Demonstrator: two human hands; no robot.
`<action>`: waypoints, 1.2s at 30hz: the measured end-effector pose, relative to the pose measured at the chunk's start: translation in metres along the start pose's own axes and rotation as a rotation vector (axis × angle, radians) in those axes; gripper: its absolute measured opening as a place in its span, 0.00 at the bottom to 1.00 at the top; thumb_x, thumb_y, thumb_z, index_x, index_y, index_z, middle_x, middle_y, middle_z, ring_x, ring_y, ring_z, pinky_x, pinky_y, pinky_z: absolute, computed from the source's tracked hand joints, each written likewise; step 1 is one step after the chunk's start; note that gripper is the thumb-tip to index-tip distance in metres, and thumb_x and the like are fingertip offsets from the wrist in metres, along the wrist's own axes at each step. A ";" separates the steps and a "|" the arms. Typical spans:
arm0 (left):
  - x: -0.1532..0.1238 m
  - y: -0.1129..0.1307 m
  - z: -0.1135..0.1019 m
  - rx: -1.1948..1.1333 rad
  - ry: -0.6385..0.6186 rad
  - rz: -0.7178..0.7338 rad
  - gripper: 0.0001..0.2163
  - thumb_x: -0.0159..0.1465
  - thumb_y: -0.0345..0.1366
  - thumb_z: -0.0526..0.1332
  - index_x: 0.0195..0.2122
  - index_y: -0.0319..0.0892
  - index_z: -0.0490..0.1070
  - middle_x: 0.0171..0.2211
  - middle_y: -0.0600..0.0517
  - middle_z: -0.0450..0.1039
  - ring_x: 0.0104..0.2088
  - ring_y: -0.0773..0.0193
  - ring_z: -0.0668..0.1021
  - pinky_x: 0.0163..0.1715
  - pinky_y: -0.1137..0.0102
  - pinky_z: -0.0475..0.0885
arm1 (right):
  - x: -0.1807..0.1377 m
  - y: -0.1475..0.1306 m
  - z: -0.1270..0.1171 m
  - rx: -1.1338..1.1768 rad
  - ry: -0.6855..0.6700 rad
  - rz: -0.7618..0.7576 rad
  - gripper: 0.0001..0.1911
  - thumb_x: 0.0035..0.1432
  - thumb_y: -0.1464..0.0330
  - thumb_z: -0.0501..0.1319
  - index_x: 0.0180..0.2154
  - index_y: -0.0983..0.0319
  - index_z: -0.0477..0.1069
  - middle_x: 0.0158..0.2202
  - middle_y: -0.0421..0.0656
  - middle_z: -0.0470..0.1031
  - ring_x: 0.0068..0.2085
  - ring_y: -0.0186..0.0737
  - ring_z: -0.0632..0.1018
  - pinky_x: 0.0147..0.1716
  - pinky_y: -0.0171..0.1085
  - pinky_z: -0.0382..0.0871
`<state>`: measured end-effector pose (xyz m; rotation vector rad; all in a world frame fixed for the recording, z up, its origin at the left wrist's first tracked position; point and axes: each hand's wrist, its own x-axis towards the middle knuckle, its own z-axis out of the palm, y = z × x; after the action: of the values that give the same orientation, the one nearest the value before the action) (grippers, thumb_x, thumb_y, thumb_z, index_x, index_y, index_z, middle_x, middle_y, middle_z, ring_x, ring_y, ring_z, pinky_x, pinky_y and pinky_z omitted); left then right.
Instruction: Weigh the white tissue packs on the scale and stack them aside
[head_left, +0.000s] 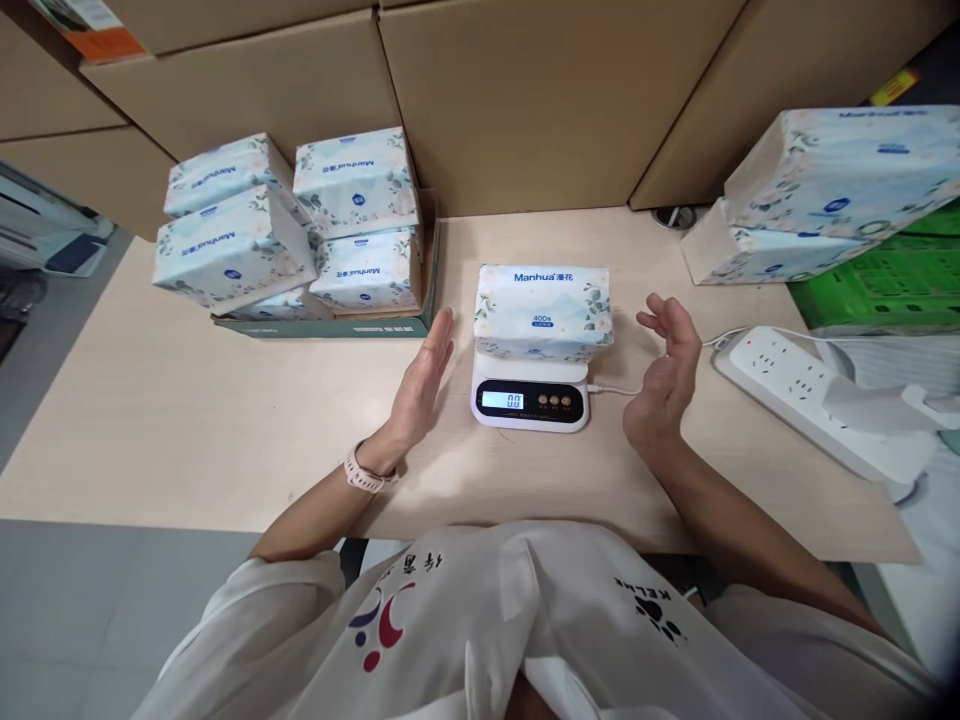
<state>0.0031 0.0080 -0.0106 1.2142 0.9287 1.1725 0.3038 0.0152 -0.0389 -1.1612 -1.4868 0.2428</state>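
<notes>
A pack of tissues (544, 310) with blue lettering and a floral print rests on a white digital scale (480, 385). The lit display (502, 401) of the scale reads 0.0, beside several round buttons. My left hand (425, 385), with a pale watch strap (365, 470) at the wrist, is held upright to the left of the pack, flat and not touching it. On the other side, apart from the pack, is my right hand (666, 370), its fingers slightly bent and holding nothing.
At the left, a green-edged carton (330, 327) holds several tissue packs (356, 185). Two more packs (832, 180) are stacked at the right, by a green package (885, 275). A white power strip (810, 390) and cable lie nearby. Cardboard boxes (525, 110) line the table's back.
</notes>
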 end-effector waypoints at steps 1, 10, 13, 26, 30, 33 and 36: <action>0.000 0.001 0.000 -0.010 -0.001 0.000 0.32 0.74 0.63 0.50 0.75 0.59 0.59 0.80 0.58 0.45 0.81 0.54 0.45 0.81 0.53 0.42 | 0.000 0.000 0.000 0.010 0.009 0.006 0.31 0.75 0.50 0.45 0.72 0.49 0.61 0.68 0.49 0.71 0.62 0.55 0.79 0.66 0.66 0.68; -0.001 0.005 -0.001 -0.111 0.050 0.029 0.27 0.71 0.59 0.60 0.65 0.51 0.72 0.77 0.51 0.58 0.79 0.51 0.56 0.80 0.54 0.51 | 0.002 0.011 -0.001 0.109 0.076 0.007 0.28 0.74 0.52 0.46 0.66 0.56 0.68 0.55 0.52 0.78 0.45 0.44 0.81 0.50 0.54 0.76; -0.001 0.007 0.000 -0.140 0.069 0.035 0.24 0.71 0.58 0.61 0.61 0.50 0.74 0.76 0.51 0.61 0.79 0.52 0.57 0.80 0.54 0.53 | 0.002 0.013 -0.001 0.121 0.082 -0.002 0.27 0.75 0.54 0.46 0.65 0.56 0.69 0.52 0.51 0.78 0.41 0.41 0.80 0.45 0.49 0.76; -0.001 0.014 0.003 -0.204 0.099 -0.002 0.23 0.66 0.58 0.67 0.54 0.48 0.75 0.72 0.48 0.68 0.78 0.52 0.61 0.80 0.53 0.53 | 0.002 0.009 -0.001 0.138 0.119 0.025 0.24 0.74 0.55 0.49 0.57 0.59 0.74 0.47 0.48 0.79 0.36 0.38 0.78 0.41 0.46 0.73; -0.001 0.013 0.003 -0.199 0.078 -0.002 0.24 0.67 0.58 0.66 0.56 0.48 0.75 0.72 0.48 0.68 0.78 0.51 0.61 0.79 0.54 0.53 | 0.003 0.007 -0.001 0.128 0.120 0.012 0.22 0.74 0.56 0.48 0.51 0.60 0.75 0.46 0.48 0.79 0.37 0.39 0.78 0.42 0.46 0.72; -0.001 0.011 0.003 -0.192 0.044 -0.012 0.27 0.68 0.59 0.64 0.62 0.49 0.72 0.74 0.47 0.64 0.78 0.51 0.60 0.79 0.55 0.54 | 0.004 0.006 0.000 0.116 0.117 -0.020 0.21 0.74 0.56 0.48 0.48 0.60 0.75 0.45 0.47 0.79 0.40 0.42 0.79 0.46 0.49 0.74; -0.002 0.008 0.004 -0.177 -0.006 -0.019 0.30 0.69 0.61 0.62 0.66 0.50 0.69 0.75 0.47 0.62 0.79 0.50 0.58 0.80 0.55 0.53 | 0.005 0.005 0.000 0.109 0.101 -0.031 0.20 0.74 0.56 0.48 0.45 0.59 0.75 0.45 0.49 0.79 0.49 0.47 0.81 0.52 0.53 0.74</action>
<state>0.0050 0.0055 -0.0020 1.0642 0.8119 1.2089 0.3071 0.0217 -0.0394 -1.0472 -1.3847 0.2376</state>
